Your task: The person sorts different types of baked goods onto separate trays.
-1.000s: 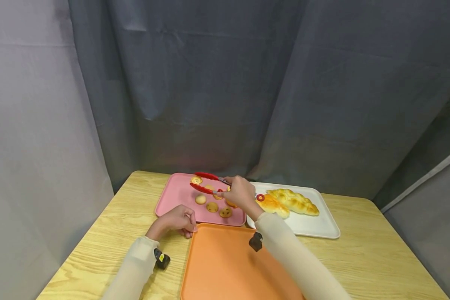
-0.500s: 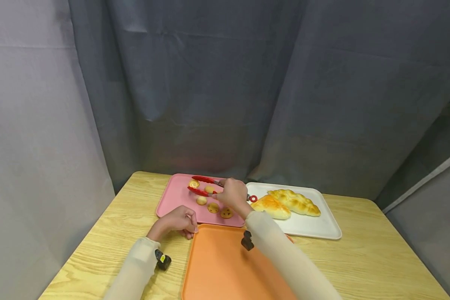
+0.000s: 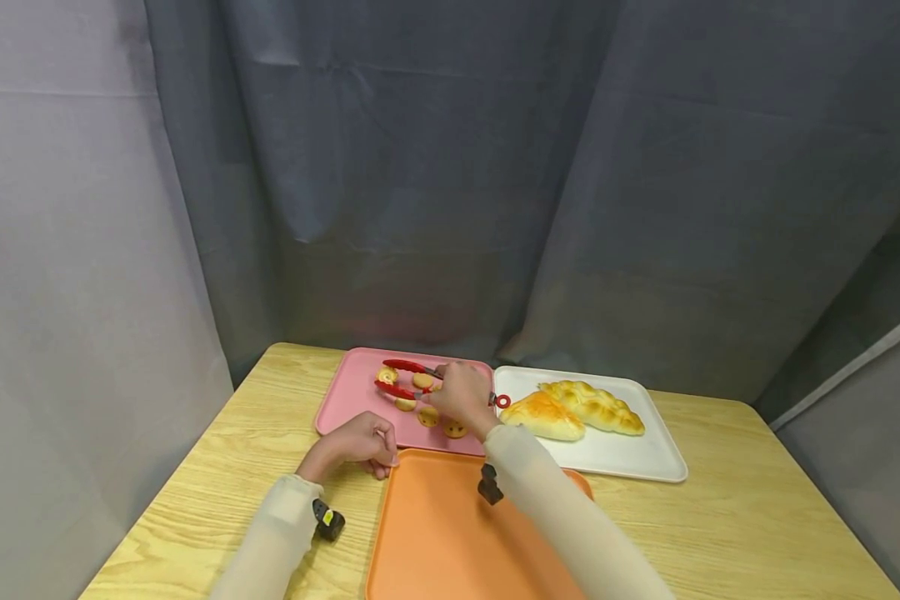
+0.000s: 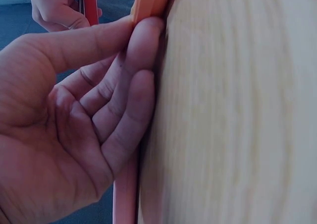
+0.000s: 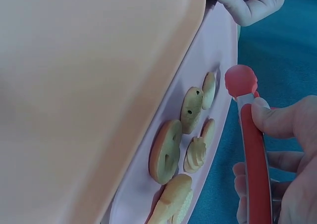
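My left hand [image 3: 360,439] pinches the far left corner of the orange tray [image 3: 457,533] between thumb and forefinger; the left wrist view shows this grip up close. In my right hand [image 3: 461,393] is a pair of red tongs [image 3: 396,390], tips spread and pointing left over the pink tray [image 3: 341,404]. The tips lie on either side of a swirl cookie [image 3: 387,377] in the head view. Other cookies share that tray, among them a chocolate chip cookie [image 5: 190,110] and a piped cookie [image 5: 195,154]. The right hand hides part of the tray.
To the right of the pink tray stands a white tray [image 3: 622,458] bearing a smooth golden bread [image 3: 543,417] and a braided bread [image 3: 594,406]. All three trays are on a wooden table [image 3: 750,500], with grey curtains [image 3: 420,167] behind.
My right hand has carried the tongs left and lower over the pink tray, bringing the tips around the swirl cookie. My left hand has stayed at the orange tray's corner.
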Motion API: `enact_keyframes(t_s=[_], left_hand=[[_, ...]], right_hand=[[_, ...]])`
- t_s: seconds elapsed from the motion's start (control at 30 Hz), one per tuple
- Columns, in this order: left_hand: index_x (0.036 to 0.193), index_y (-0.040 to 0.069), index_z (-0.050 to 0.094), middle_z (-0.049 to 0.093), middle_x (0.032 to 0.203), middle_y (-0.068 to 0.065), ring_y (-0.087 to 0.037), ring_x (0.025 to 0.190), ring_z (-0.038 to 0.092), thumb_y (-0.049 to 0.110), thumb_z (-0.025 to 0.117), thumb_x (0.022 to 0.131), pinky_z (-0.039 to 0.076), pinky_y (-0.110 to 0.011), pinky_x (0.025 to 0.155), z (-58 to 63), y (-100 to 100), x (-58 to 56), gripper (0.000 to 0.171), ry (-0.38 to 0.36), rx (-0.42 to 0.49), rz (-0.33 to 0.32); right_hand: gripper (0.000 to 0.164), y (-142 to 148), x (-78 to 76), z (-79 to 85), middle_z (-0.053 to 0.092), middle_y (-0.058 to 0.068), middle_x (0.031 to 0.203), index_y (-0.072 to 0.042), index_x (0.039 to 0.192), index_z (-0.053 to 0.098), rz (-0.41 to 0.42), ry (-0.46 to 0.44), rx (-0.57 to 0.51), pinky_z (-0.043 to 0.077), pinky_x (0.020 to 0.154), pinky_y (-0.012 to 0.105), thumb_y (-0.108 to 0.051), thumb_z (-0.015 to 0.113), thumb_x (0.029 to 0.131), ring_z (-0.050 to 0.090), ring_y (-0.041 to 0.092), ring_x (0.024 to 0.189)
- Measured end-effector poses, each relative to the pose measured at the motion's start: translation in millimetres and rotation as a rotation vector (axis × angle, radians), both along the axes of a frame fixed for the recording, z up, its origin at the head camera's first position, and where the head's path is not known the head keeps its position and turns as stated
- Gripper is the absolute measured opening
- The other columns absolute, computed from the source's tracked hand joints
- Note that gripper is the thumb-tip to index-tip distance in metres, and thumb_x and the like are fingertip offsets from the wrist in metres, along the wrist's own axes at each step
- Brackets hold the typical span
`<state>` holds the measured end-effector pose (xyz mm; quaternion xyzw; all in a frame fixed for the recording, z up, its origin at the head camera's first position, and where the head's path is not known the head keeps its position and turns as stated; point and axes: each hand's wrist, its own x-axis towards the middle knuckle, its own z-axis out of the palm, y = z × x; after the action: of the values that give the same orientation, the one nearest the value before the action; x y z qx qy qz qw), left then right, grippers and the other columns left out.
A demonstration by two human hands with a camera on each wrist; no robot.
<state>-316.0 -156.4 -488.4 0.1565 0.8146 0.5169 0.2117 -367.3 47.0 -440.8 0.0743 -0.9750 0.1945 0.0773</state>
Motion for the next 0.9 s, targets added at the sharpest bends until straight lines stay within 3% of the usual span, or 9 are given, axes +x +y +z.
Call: enact_keyframes(t_s=[0.33,0.9], left_hand=[[0.081,-0.005,0.066,0.069,0.062,-0.006,-0.012,0.052,0.064,0.0,0.072,0.085,0.056,-0.025,0.053,-0.4,0.6,-0.5,0.009,-0.004,-0.021,0.005],[0.082,-0.008,0.066,0.069,0.064,-0.008,-0.013,0.053,0.064,-0.001,0.072,0.085,0.058,-0.027,0.054,-0.7,0.5,0.0,0.01,-0.006,-0.006,0.0]], right_hand=[[0.056,-1.5,-3.4,-5.2,0.077,0.005,0.106,-0.011,0.118,0.077,0.013,-0.006,-0.002,0.051,0.083,0.041,-0.047,0.087,0.076,0.064,0.024,0.091],[0.054,-4.9,-5.5,-7.1,0.075,0.004,0.096,-0.011,0.118,0.076,0.021,-0.03,0.002,0.049,0.078,0.039,-0.045,0.086,0.077,0.061,0.023,0.083]])
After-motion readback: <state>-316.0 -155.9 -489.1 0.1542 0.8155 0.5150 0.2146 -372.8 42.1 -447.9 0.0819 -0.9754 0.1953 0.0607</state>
